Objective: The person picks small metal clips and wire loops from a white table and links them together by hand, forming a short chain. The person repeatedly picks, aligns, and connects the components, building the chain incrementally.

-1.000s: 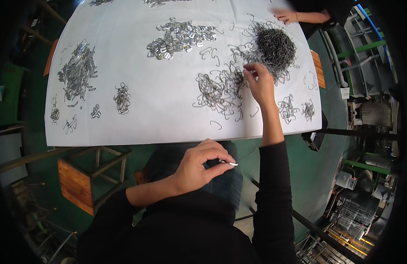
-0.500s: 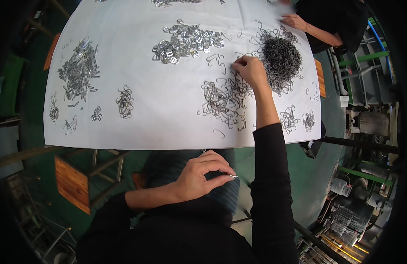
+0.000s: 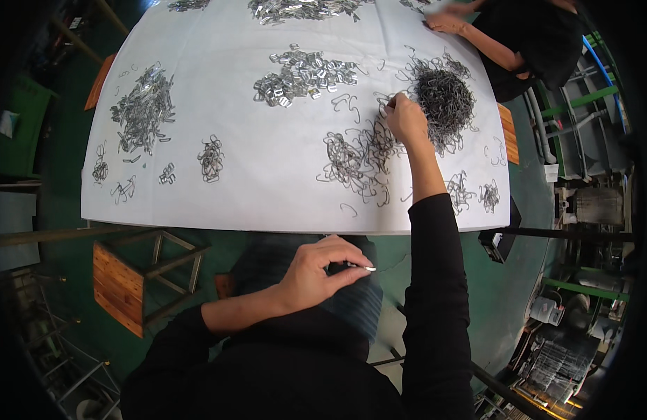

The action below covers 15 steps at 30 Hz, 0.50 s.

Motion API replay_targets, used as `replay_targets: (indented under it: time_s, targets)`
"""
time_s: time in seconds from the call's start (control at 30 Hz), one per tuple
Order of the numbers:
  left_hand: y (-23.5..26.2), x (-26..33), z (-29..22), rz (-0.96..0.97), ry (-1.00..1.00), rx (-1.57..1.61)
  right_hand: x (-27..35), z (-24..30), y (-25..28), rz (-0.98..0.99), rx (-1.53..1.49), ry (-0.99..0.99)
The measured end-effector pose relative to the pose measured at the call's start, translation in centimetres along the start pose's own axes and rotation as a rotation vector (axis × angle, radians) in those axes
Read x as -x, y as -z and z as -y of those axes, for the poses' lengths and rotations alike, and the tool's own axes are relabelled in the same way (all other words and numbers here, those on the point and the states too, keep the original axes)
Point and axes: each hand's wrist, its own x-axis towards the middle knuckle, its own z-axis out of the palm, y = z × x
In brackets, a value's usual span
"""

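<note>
- Wire hooks point(image 3: 362, 157) lie tangled right of the frame's centre on the white table point(image 3: 267, 196).
- Right hand point(image 3: 406, 119) pinches into them, fingers together.
- Left hand point(image 3: 316, 273), lower centre, pinches a small metal piece point(image 3: 369, 268).

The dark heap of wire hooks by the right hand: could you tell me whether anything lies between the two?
Nothing visible does. The right hand rests on the white sheet directly left of the dark heap of wire hooks, its fingertips among loose hooks at the heap's edge.
</note>
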Motion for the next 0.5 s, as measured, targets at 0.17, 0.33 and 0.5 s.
replay_targets:
  time_s: [0.17, 0.33, 0.5]
  targets:
    - [-0.6, 0.1, 0.5, -0.029, 0.083, 0.124, 7.2, -0.8, 3.4, 0.004, -0.632, 0.008]
    - [-1.0, 0.2, 0.8, -0.09, 0.12, 0.222, 20.4, 0.2, 7.4, 0.004, -1.255, -0.032]
    - [-1.2, 0.3, 0.3, -0.076, 0.187, 0.264, 28.9, 3.1, 8.0, -0.11, -1.472, -0.194]
